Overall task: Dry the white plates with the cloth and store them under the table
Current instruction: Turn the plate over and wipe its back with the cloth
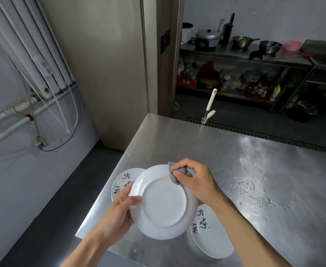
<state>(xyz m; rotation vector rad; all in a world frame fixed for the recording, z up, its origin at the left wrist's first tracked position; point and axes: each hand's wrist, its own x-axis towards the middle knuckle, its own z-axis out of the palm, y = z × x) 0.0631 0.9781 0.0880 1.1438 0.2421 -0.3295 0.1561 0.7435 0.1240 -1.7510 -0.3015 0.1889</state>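
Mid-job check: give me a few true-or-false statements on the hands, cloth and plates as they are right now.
1. The left hand grips the plate by its edge. True.
2. The plate's top side faces the camera. False: its plain underside, with the foot ring, faces the camera.
3. The right hand holds the cloth against the plate's rim. True.
4. No other plates are on the table. False: two lettered plates lie on it, one at the left and one at the right.
5. Water lies on the table to the right of the hands. True.
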